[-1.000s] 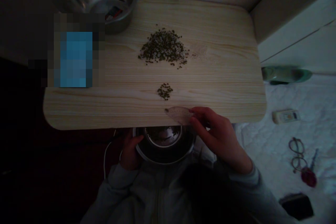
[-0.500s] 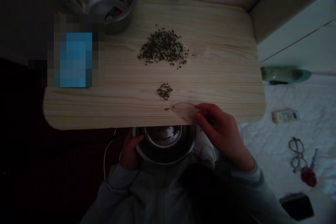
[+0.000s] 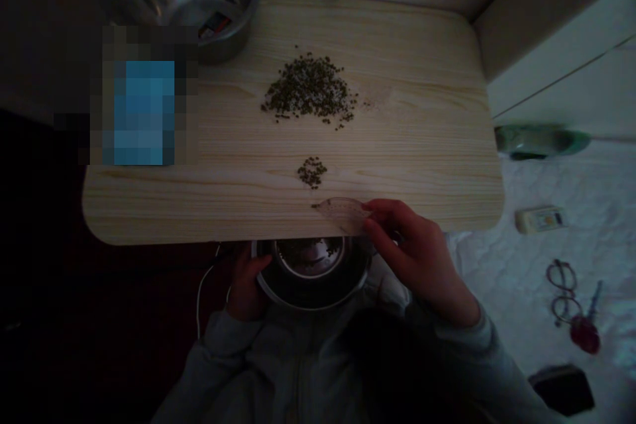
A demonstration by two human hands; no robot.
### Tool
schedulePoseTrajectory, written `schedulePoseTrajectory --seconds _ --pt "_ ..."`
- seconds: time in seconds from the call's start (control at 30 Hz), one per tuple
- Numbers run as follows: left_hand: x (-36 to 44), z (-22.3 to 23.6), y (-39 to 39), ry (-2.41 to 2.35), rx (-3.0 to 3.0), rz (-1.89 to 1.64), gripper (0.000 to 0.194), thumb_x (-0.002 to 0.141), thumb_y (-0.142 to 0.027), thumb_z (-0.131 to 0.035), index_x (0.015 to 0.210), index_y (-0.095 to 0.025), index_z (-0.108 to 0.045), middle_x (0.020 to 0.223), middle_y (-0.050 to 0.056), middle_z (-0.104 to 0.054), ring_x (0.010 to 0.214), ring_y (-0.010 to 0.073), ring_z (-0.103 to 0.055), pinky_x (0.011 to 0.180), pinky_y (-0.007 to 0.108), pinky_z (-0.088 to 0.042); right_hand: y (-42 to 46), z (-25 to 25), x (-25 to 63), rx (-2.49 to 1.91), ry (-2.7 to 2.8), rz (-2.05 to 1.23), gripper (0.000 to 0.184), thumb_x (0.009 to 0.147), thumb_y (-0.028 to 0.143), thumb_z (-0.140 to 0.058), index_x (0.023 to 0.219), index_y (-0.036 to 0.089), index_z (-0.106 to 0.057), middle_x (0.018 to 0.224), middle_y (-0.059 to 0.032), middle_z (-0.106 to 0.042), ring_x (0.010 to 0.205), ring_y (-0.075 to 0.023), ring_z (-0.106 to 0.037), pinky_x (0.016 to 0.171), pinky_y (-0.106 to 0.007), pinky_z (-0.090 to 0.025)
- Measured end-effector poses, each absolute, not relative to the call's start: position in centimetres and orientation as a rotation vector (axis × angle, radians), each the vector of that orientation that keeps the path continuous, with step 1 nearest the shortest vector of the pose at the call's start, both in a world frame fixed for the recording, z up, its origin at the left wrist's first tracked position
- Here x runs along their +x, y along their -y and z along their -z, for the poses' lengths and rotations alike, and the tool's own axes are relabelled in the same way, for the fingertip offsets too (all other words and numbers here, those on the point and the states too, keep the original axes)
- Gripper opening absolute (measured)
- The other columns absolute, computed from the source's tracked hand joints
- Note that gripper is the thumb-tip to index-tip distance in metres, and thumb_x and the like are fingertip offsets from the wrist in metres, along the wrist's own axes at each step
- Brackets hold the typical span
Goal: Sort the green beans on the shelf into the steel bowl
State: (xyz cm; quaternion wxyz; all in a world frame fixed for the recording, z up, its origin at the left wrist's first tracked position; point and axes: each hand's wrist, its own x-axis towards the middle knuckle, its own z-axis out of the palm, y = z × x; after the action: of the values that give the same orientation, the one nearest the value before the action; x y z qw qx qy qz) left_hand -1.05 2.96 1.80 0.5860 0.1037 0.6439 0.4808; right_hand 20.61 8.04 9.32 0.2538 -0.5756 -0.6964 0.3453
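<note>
My right hand [image 3: 417, 248] pinches a clear plastic protractor [image 3: 342, 211] between thumb and fingers, low over the table's front edge. The protractor's left tip meets a few loose dark grains [image 3: 315, 206]. Just beyond it lies a small cluster of greenish-brown grains [image 3: 312, 173], and farther back is a larger heap of the same grains [image 3: 311, 87]. Below the table edge, my left hand [image 3: 247, 285] grips the left rim of a metal bowl [image 3: 318, 295], its thumb over the rim. Some grains show inside that bowl; the table edge hides its far side.
A large steel basin [image 3: 228, 46] with a small dark-and-red item inside stands at the table's back left. In front of it a blurred-out blue screen [image 3: 144, 112] covers part of the wooden table [image 3: 422, 146]. To the right, a green bottle [image 3: 539, 141] and a remote [image 3: 541, 219] lie on white bedding.
My right hand has shifted slightly left with the protractor, so its tip now reaches the few loose grains near the edge. My left hand and the bowl stay put.
</note>
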Motion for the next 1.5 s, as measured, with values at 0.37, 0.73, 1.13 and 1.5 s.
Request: schedulePoseTrajectory --seconds 0.37,0.73,1.13,1.5 --pt "-1.4 -0.5 -2.2 -1.502 0.226 -1.113 0.02 0.055 -0.028 -0.067 0.073 -0.02 -0.068 0.078 0.002 -0.069 0.088 0.0261 -0.062 0.08 0.036 -0.046 -8.0 -9.4 20.9 -1.598 1.883 -0.909 0.019 0.083 0.022 -0.05 0.101 0.017 -0.055 0.068 0.0012 -0.06 0.054 -0.0085 -0.054 0.047 -0.018 -0.041" --pt "-2.0 0.7 -1.5 -1.608 0.32 -1.114 0.018 0.057 -0.029 -0.066 0.073 -0.023 -0.07 0.085 0.003 -0.069 0.091 0.027 -0.061 0.081 0.038 -0.047 -8.0 -9.1 21.6 -1.642 1.794 -0.901 0.019 0.081 0.023 -0.052 0.1 0.019 -0.056 0.071 0.0012 -0.06 0.057 -0.0093 -0.055 0.049 -0.019 -0.043" --pt "-0.7 -1.6 -2.8 -1.562 0.156 -1.115 0.02 0.049 -0.027 -0.067 0.068 -0.021 -0.068 0.075 0.002 -0.07 0.073 0.0243 -0.064 0.069 0.035 -0.05 -7.6 -9.2 21.7 -1.604 1.877 -0.909 0.02 0.083 0.023 -0.051 0.101 0.018 -0.056 0.075 -0.001 -0.063 0.062 -0.0108 -0.058 0.052 -0.02 -0.045" --pt "-0.9 -1.6 -2.8 -1.518 0.23 -1.107 0.015 0.053 -0.026 -0.066 0.067 -0.023 -0.067 0.084 0.004 -0.07 0.086 0.0259 -0.063 0.077 0.035 -0.048 -8.8 -8.9 22.5 -1.705 1.814 -0.826 0.021 0.083 0.029 -0.051 0.1 0.02 -0.058 0.073 -0.0003 -0.062 0.06 -0.0114 -0.055 0.053 -0.023 -0.043"
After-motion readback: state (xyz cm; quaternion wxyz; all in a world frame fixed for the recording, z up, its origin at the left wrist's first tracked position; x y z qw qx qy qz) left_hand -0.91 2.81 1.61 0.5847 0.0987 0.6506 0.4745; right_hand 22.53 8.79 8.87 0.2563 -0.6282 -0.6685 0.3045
